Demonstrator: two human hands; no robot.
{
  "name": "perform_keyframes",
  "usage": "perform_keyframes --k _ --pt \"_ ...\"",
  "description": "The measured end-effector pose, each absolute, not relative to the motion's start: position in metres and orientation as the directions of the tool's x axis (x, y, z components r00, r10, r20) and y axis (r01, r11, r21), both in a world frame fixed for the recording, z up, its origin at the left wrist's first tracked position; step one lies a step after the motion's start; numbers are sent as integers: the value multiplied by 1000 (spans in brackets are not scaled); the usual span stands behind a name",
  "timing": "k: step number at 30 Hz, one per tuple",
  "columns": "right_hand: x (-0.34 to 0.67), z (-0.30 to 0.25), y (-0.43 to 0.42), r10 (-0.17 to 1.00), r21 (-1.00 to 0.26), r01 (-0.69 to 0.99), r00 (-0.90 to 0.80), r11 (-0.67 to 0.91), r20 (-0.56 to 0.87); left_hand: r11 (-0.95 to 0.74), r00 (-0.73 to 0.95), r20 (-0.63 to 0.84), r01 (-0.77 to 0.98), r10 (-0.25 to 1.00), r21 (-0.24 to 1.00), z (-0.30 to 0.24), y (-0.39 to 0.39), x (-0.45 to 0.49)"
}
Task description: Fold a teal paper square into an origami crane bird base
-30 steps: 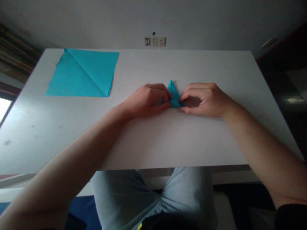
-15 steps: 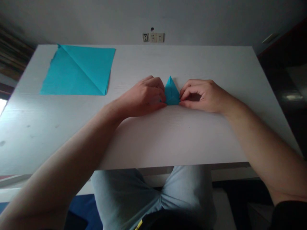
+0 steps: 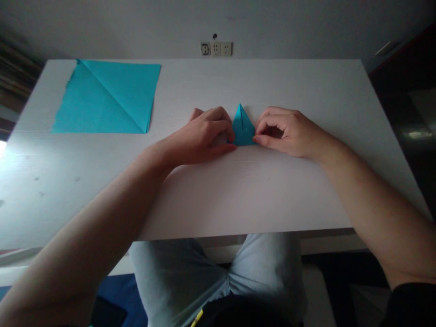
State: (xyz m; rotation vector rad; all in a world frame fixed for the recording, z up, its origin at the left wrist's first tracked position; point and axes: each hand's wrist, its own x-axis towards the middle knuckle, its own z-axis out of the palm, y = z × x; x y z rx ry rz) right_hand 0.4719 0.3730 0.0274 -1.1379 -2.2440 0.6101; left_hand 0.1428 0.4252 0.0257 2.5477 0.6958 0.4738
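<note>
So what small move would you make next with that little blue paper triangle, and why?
Probably press both lower corners flat and sharpen the bottom crease. The left hand and right hand pinch the lower corners of the paper triangle on the table, and its centre seam looks slightly open.

Dim, flat daylight fills the scene. It comes from far to the left of the left hand [image 3: 204, 136], where a blown-out white patch [image 3: 2, 147] burns at the frame edge. The white wooden table [image 3: 238, 195] is the brightest surface. Soft shadow pools inside the curled right hand [image 3: 289, 134]. Right of that hand the room sinks to near black, with one faint glint on a dark glossy surface [image 3: 415, 134]. Wide-angle stretch swells both forearms toward the lower corners. The small turquoise folded paper triangle [image 3: 242, 131] between the hands looks soft and grainy.
</note>
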Motion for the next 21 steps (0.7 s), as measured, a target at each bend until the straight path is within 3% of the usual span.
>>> perform_keyframes --k 9,15,21 --pt "471 33 373 799 -625 543 -554 561 235 -779 795 245 394 555 488 19 424 145" --pt "471 28 374 819 -599 578 -505 555 272 -777 791 232 417 566 472 22 421 148" --pt "478 21 380 900 -786 498 -405 367 164 -748 740 263 453 619 486 20 414 154"
